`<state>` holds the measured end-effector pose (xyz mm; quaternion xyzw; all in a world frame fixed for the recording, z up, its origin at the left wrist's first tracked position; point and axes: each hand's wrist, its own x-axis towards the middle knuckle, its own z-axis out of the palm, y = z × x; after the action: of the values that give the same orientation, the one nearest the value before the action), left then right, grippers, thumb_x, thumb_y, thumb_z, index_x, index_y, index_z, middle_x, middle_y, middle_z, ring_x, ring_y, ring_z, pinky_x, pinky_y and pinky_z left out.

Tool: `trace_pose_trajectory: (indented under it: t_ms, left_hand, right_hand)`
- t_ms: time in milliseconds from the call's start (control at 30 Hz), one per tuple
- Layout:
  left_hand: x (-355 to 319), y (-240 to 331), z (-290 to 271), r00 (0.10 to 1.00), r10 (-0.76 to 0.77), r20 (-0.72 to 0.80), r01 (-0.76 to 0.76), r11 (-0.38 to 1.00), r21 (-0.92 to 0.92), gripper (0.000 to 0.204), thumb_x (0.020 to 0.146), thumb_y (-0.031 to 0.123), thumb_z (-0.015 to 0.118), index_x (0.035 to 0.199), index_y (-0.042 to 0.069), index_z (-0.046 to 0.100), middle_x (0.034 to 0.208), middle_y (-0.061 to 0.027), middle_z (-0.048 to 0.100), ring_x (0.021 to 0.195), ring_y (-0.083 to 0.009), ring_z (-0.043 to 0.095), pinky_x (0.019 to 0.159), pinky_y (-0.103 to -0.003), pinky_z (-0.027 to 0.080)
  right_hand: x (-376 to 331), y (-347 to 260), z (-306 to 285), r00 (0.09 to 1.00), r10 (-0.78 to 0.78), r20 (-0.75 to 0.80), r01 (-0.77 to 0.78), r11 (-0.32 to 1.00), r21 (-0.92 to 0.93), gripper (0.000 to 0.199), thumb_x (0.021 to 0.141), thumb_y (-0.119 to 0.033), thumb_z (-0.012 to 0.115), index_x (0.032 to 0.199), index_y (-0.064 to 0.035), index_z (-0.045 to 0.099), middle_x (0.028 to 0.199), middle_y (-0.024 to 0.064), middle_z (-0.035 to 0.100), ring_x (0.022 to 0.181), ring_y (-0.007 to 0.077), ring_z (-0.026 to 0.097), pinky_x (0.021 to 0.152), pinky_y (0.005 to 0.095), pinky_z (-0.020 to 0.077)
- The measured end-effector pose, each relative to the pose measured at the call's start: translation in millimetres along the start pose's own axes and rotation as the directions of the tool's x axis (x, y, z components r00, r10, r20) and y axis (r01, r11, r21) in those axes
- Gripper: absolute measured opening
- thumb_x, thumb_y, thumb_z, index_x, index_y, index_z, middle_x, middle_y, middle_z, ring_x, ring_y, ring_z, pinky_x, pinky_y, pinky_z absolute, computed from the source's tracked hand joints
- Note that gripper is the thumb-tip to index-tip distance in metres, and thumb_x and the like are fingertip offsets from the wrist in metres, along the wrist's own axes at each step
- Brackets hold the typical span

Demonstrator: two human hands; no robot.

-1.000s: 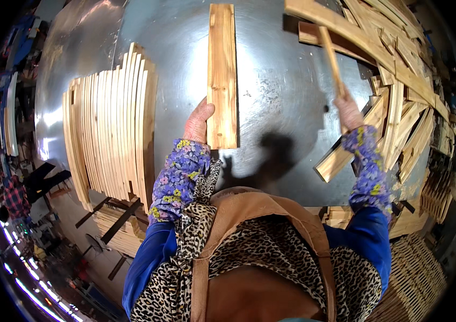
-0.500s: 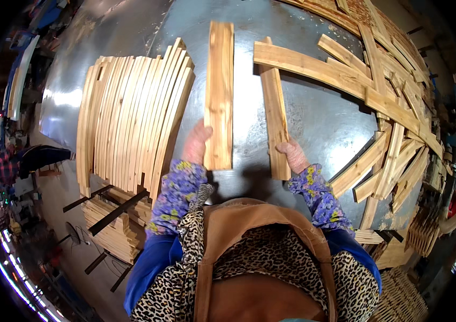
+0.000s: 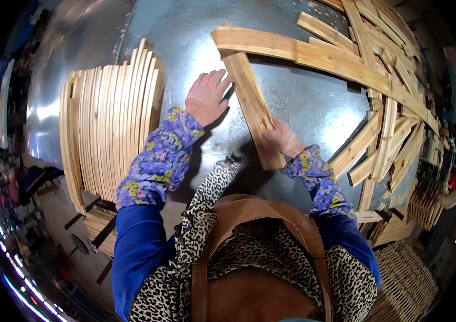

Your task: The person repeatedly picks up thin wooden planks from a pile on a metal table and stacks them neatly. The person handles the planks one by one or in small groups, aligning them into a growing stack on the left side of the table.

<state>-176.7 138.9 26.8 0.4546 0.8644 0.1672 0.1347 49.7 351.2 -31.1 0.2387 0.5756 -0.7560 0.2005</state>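
The person leans over a shiny grey sheet-metal tabletop [image 3: 303, 107] with both hands on one pale, flat wooden slat [image 3: 253, 110] that lies slanted across it. The right hand [image 3: 284, 140] is curled around the near end of that slat, fingers wrapped over its right edge. The left hand [image 3: 206, 96] lies open and flat, fingers spread a little, with its fingertips touching the slat's left edge about halfway up. The slat's far end, beyond both hands, tucks against a long curved pale wooden plank [image 3: 303, 53] that runs across the table.

To the left of the left hand, just beside the flowered sleeve, stands a tidy row of thin pale wooden slats set on edge [image 3: 110, 123], packed tightly together. To the right of the right hand and beyond it sprawls a loose heap of similar wooden strips [image 3: 388, 123], crossing one another at all angles toward the table's far right edge.
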Motion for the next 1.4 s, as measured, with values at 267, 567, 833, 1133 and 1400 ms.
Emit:
trace_pose_trajectory:
  t_ms: [267, 567, 833, 1133, 1400]
  left_hand:
    - [42.5, -1.3, -11.0, 0.883, 0.407, 0.233, -0.460, 0.849, 0.258, 0.041, 0.081, 0.035, 0.089, 0.114, 0.013, 0.078, 0.137, -0.0074, 0.065, 0.142, -0.0377, 0.054, 0.132, -0.058, 0.034]
    - [32.6, -20.8, 8.2, 0.955, 0.258, 0.147, -0.270, 0.961, 0.063, 0.042, 0.090, 0.033, 0.083, 0.126, 0.014, 0.076, 0.137, -0.0069, 0.068, 0.138, -0.0368, 0.058, 0.121, -0.052, 0.046]
    - [35.8, -43.8, 26.1, 0.991, 0.117, -0.071, -0.102, 0.978, 0.180, 0.082, 0.080, 0.047, 0.090, 0.150, 0.013, 0.063, 0.147, -0.0148, 0.064, 0.142, -0.0406, 0.056, 0.128, -0.053, 0.038]
    - [38.0, -42.3, 7.0, 0.846, -0.026, 0.533, -0.111, 0.968, 0.223, 0.071, 0.081, 0.057, 0.078, 0.123, 0.001, 0.069, 0.122, -0.0222, 0.074, 0.121, -0.0370, 0.068, 0.117, -0.047, 0.045]
    - [-137.6, -16.4, -70.0, 0.877, -0.075, 0.475, 0.100, 0.995, -0.029, 0.075, 0.077, 0.045, 0.091, 0.135, 0.003, 0.070, 0.119, -0.0209, 0.074, 0.120, -0.0339, 0.069, 0.114, -0.049, 0.051]
  right_hand:
    - [-34.6, -108.7, -60.4, 0.937, -0.276, 0.214, 0.291, 0.276, -0.916, 0.059, 0.095, -0.038, 0.083, 0.147, -0.0136, 0.069, 0.127, 0.0199, 0.077, 0.124, 0.0383, 0.072, 0.104, 0.0514, 0.0579]
    - [111.9, -162.4, -153.3, 0.935, -0.351, 0.048, -0.101, -0.395, -0.913, 0.111, 0.083, -0.040, 0.090, 0.177, -0.0237, 0.032, 0.182, 0.0125, 0.027, 0.165, 0.0373, 0.031, 0.129, 0.0501, 0.0432]
    - [156.9, -216.8, -135.7, 0.888, -0.411, -0.204, -0.112, 0.237, -0.965, 0.060, 0.111, -0.056, 0.054, 0.129, -0.0040, 0.077, 0.122, 0.0212, 0.080, 0.115, 0.0388, 0.075, 0.104, 0.0527, 0.0587]
    - [128.7, -115.4, -78.1, 0.851, -0.166, -0.498, 0.052, 0.971, -0.235, 0.067, 0.110, -0.048, 0.065, 0.146, 0.0081, 0.068, 0.138, 0.0204, 0.078, 0.124, 0.0311, 0.075, 0.114, 0.0438, 0.0545]
    - [-43.6, -78.6, -171.7, 0.757, -0.180, -0.629, -0.041, 0.946, -0.320, 0.057, 0.108, -0.044, 0.070, 0.135, 0.0065, 0.074, 0.123, 0.0150, 0.080, 0.107, 0.0207, 0.076, 0.095, 0.0362, 0.0603]
